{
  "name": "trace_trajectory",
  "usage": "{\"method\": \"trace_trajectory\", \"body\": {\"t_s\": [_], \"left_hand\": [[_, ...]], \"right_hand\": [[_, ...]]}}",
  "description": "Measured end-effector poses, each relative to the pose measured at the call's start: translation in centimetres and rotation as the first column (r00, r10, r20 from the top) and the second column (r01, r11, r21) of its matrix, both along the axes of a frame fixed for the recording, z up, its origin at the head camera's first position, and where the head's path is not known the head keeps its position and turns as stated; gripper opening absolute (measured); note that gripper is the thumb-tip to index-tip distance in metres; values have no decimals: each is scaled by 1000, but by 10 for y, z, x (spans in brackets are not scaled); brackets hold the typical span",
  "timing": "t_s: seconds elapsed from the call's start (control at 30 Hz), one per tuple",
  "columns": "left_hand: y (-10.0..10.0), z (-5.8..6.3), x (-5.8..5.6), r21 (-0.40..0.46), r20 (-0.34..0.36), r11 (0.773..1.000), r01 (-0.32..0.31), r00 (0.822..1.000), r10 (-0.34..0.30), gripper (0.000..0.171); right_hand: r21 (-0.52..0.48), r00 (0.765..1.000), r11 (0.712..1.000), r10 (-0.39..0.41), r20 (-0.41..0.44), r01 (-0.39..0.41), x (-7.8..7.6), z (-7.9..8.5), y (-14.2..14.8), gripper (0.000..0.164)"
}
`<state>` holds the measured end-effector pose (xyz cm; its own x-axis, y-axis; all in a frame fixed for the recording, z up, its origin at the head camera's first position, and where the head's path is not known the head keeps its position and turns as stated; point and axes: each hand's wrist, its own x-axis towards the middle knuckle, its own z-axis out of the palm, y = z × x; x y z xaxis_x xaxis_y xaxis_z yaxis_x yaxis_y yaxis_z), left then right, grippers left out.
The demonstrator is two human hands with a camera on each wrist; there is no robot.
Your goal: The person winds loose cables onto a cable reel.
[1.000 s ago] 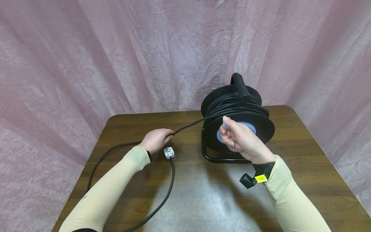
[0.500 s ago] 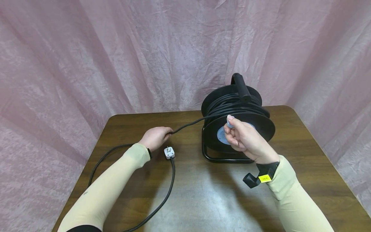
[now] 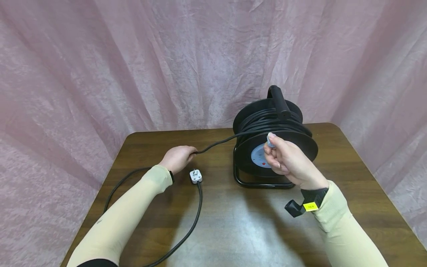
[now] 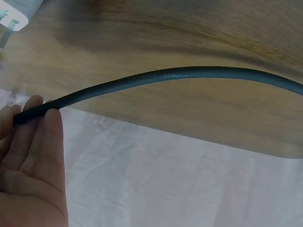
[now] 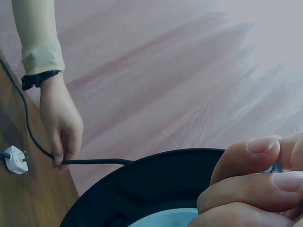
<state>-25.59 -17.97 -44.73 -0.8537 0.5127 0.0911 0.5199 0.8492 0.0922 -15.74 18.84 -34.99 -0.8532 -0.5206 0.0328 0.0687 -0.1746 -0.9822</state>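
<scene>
A black cable reel with a pale blue hub stands on the table at right, wound with black cable. My right hand is in front of the hub, thumb and curled fingers pinching the reel's small light blue knob, which they mostly cover. To the left, my left hand pinches the loose cable running off the reel. In the left wrist view the cable arches away from thumb and fingertips. A white plug lies prongs up, just right of the left hand.
The reel has a black carrying handle on top and a tubular stand beneath. More cable curves from the plug toward the near edge. A pink curtain hangs behind the wooden table.
My right hand has shifted right with the knob, and the reel's hub has turned, showing a red dot. My left hand stays nearly in place on the cable.
</scene>
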Motion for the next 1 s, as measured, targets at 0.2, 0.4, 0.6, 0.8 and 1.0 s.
{"method": "trace_trajectory", "body": {"t_s": [0.2, 0.4, 0.6, 0.8, 1.0], "left_hand": [[-2, 0, 4, 27, -45, 1000, 8, 999, -6, 17], [-3, 1, 9, 48, -49, 999, 14, 999, -12, 16], [-11, 0, 9, 37, -40, 999, -14, 999, 15, 16], [-19, -1, 11, 32, -41, 999, -42, 998, 44, 14], [-12, 0, 11, 44, -65, 999, -23, 998, 26, 16]], "right_hand": [[41, 1000, 999, -14, -17, 15, 1, 2, 4, 48], [91, 998, 994, -49, -35, 52, 4, 2, 5, 49], [53, 998, 997, -57, -18, 58, 4, 3, 10, 47], [61, 998, 997, -54, -30, 55, 4, 4, 17, 46], [87, 994, 991, -104, -29, 106, 9, 4, 25, 47]]}}
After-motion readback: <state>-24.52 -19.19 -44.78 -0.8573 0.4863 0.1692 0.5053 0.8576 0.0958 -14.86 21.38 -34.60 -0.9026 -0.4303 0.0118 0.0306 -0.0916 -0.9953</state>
